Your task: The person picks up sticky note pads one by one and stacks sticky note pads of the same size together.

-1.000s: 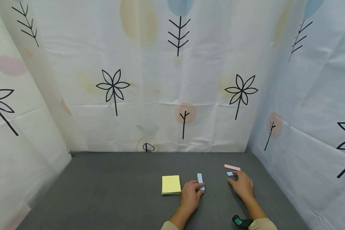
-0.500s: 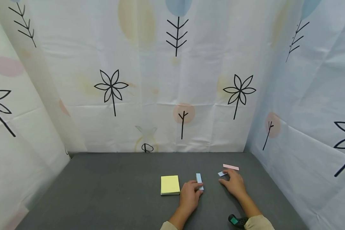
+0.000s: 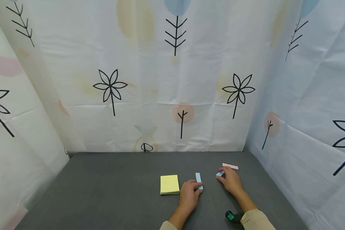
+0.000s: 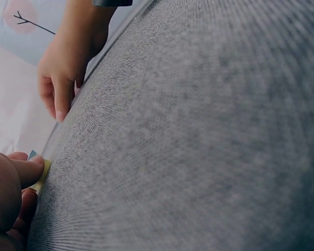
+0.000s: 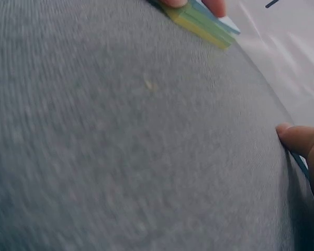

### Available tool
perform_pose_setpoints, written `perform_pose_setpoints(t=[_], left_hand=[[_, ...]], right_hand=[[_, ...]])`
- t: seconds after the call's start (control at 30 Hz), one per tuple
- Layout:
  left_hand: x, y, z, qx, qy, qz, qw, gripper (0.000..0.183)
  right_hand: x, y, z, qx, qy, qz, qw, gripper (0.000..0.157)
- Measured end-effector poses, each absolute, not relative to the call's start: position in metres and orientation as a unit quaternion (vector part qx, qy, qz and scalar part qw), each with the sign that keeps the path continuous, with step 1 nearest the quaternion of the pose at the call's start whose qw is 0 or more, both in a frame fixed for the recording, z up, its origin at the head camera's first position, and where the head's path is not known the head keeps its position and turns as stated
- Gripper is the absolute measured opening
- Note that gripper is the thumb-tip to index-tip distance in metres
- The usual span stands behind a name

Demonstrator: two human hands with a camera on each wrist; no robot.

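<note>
My left hand (image 3: 188, 196) grips a narrow pad of sticky notes (image 3: 198, 177) between thumb and fingers on the table. Its top is light blue, and the right wrist view shows green and yellow layers on the pad's side (image 5: 209, 29). Farther right, my right hand (image 3: 232, 182) has its thumb and fingers around a small light blue paper strip (image 3: 219, 173), partly hidden beneath them. In the right wrist view a dark blue edge (image 5: 299, 163) shows under the thumb. Just behind that hand lies a pink paper strip (image 3: 231, 166).
A square yellow sticky-note pad (image 3: 169, 184) lies left of my left hand. The dark grey table (image 3: 103, 191) meets patterned white curtains (image 3: 149, 121) at the back and sides. A black device with a green patch (image 3: 233, 217) sits at the right wrist.
My right hand has moved left with the light blue strip, away from the pink one, and its thumb has closed in on the strip. The left hand keeps its grip on the narrow pad.
</note>
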State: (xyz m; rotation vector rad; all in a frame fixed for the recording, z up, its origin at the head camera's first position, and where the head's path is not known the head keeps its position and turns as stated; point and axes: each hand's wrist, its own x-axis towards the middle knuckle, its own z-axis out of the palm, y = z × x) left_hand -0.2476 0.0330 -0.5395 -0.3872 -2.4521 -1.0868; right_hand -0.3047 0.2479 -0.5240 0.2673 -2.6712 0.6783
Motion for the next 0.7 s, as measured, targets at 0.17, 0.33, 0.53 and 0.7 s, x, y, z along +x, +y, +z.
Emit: perform_pose_setpoints(t=[0.17, 0.33, 0.53, 0.7], left_hand=[[-0.2474, 0.0335, -0.5399, -0.136, -0.884, -0.396, 0.209, 0.028], [-0.2481, 0.0340, -0.5406, -0.141, -0.880, -0.398, 0.215, 0.028], [-0.2482, 0.0336, -0.5397, -0.142, -0.878, -0.401, 0.218, 0.028], [-0.2473, 0.0332, -0.5392, -0.136, -0.881, -0.399, 0.216, 0.028]], right_hand=[[-0.3042, 0.2508, -0.5235, 0.111, -0.953, 0.205, 0.193, 0.024], [-0.3041, 0.2525, -0.5218, 0.118, -0.950, 0.202, 0.205, 0.015], [-0.3033, 0.2542, -0.5207, 0.128, -0.944, 0.215, 0.216, 0.008], [-0.3040, 0.2544, -0.5221, 0.143, -0.938, 0.228, 0.217, 0.005]])
